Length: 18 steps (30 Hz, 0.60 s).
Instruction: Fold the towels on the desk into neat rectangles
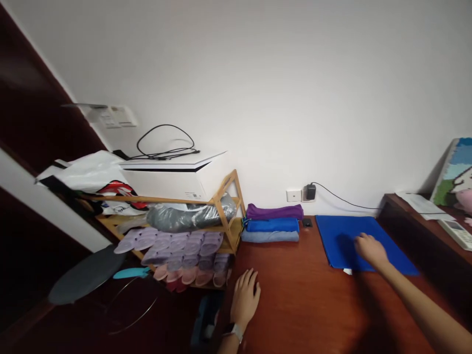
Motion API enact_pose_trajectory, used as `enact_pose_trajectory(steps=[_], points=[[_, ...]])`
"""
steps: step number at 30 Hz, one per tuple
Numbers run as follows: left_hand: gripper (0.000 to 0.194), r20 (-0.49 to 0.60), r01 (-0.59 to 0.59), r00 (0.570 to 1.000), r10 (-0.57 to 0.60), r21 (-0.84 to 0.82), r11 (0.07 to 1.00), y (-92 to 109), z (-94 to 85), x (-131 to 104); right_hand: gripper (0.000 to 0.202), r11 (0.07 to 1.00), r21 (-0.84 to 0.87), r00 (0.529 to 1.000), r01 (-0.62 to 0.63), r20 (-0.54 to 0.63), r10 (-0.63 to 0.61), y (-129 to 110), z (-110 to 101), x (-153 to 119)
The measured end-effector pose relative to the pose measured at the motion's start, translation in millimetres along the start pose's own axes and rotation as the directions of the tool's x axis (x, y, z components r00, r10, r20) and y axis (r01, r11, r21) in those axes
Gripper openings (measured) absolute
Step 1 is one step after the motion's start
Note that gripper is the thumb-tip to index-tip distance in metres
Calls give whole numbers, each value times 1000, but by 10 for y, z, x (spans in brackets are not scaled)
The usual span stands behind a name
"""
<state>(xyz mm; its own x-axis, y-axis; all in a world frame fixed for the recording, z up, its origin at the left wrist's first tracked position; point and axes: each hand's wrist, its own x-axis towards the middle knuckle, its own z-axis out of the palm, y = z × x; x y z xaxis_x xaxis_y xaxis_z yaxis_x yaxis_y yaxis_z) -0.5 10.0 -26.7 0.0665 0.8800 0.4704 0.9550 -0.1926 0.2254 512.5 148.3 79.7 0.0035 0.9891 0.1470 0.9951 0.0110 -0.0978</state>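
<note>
Wooden rack [234, 228] against wall [258, 88]: white box [169, 183] on top, black cable [162, 156] looped over it, lilac slippers [184, 246] in rows below. Grey stool [88, 275] nearby. Black charger [310, 191] in socket [303, 195]. Right: white remote [457, 233] beside papers [420, 203].

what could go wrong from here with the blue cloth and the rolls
The black cord runs just behind the blue cloth, so it might snag if the right hand pushes the cloth back. The three rolls lie near the left edge of the table, so a bump from the left hand could knock one off.
</note>
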Motion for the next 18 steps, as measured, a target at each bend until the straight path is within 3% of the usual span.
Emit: enact_pose_trajectory(steps=[2, 4, 7, 13, 18], points=[[42, 8, 17, 1000, -17, -25, 1000, 22, 7, -7, 29, 970, 215, 993, 117, -18, -116, -650, -60, 303], [42, 11, 35, 999, -34, -43, 998, 11, 13, -25, 24, 941, 291, 985, 174, -38, -171, -1188, -26, 589], [44, 20, 45, 999, -44, -54, 998, -12, 22, -55, 40, 925, 330, 982, 190, -55, -182, -1718, 126, 949], [47, 69, 68, 996, -64, -60, 996, 34, -13, -72, 38, 914, 397, 995, 85, 21, -102, -2259, 458, 1383], [47, 83, 129, 989, -123, -75, 989, 126, -121, -42, 13, 911, 413, 999, -14, 54, -9, -2439, 527, 1350]])
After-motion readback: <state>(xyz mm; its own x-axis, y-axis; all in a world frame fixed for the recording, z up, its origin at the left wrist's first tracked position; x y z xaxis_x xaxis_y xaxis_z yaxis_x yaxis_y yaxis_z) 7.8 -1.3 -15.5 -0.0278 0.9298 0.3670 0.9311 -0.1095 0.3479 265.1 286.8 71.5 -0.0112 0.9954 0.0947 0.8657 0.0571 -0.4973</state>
